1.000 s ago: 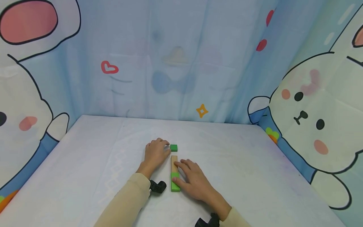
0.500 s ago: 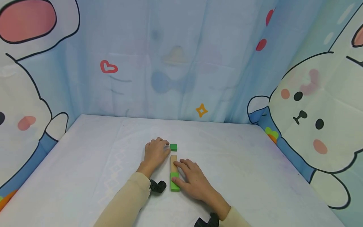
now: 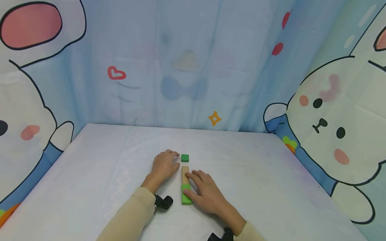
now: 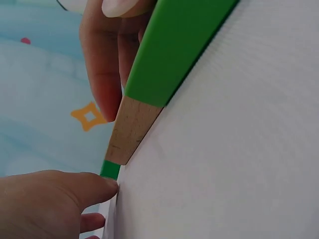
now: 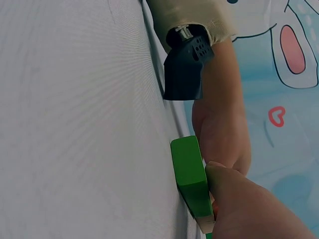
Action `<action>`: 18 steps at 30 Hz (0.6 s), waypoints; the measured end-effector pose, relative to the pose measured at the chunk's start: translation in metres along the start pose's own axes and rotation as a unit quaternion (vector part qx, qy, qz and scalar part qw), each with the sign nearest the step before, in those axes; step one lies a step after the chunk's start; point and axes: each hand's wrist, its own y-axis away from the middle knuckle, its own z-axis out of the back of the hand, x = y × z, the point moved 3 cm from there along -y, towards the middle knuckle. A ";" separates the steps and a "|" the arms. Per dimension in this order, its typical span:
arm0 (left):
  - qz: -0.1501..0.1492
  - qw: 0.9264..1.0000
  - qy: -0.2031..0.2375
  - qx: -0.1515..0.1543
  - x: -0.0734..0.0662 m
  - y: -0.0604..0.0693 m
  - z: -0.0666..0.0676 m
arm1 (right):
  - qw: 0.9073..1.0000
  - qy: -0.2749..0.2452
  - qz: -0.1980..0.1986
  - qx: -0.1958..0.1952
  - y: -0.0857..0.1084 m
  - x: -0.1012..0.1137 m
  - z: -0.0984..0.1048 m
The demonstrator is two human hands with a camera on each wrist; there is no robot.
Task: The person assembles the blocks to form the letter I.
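Observation:
A row of blocks runs away from me on the white table. Nearest is a light green block (image 3: 186, 200), with a plain wooden block (image 3: 185, 171) end to end beyond it. Past a small gap sits a small green block (image 3: 185, 158). My right hand (image 3: 208, 195) lies along the right side of the row, its thumb on the light green block and its index fingertip at the wooden one. My left hand (image 3: 163, 169) is just left of the small green block, fingers bent loosely and a little apart from it, holding nothing.
A white cloth covers the table (image 3: 256, 160). Behind it hangs a blue curtain (image 3: 135, 40) printed with cartoon animals. A black wrist camera (image 3: 164, 202) is strapped at the left wrist, another black camera (image 3: 221, 235) at the right.
My left hand has drawn slightly back to the left, away from the small green block. The right hand and all blocks stay where they were.

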 end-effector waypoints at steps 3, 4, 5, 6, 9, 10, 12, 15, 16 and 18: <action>-0.005 1.000 -0.004 0.000 0.003 0.005 0.004 | 1.000 0.001 0.003 -0.001 -0.001 0.001 -0.001; -0.005 1.000 -0.006 0.001 0.005 0.006 0.006 | 1.000 0.002 0.004 -0.002 -0.001 0.001 -0.002; -0.007 1.000 -0.008 0.000 0.006 0.008 0.007 | 1.000 0.002 0.004 -0.002 -0.002 0.001 -0.002; -0.007 1.000 -0.008 0.001 0.008 0.009 0.009 | 1.000 0.002 0.004 -0.003 -0.002 0.002 -0.002; -0.009 1.000 -0.005 0.001 0.013 0.014 0.014 | 1.000 0.001 0.003 -0.002 -0.003 0.002 -0.003; -0.009 1.000 -0.005 0.003 0.014 0.016 0.015 | 1.000 -0.002 0.003 -0.001 -0.004 0.002 -0.003; -0.009 1.000 -0.006 0.006 0.017 0.019 0.018 | 1.000 -0.005 0.004 0.000 -0.004 0.001 -0.004; -0.014 1.000 -0.009 0.010 0.021 0.024 0.020 | 1.000 -0.005 0.007 -0.005 -0.003 -0.001 -0.003; -0.018 1.000 -0.009 0.009 0.022 0.025 0.021 | 1.000 -0.007 0.005 -0.009 -0.003 -0.002 -0.003; -0.027 1.000 -0.008 0.008 0.023 0.027 0.023 | 1.000 -0.007 0.004 -0.019 -0.002 -0.004 -0.002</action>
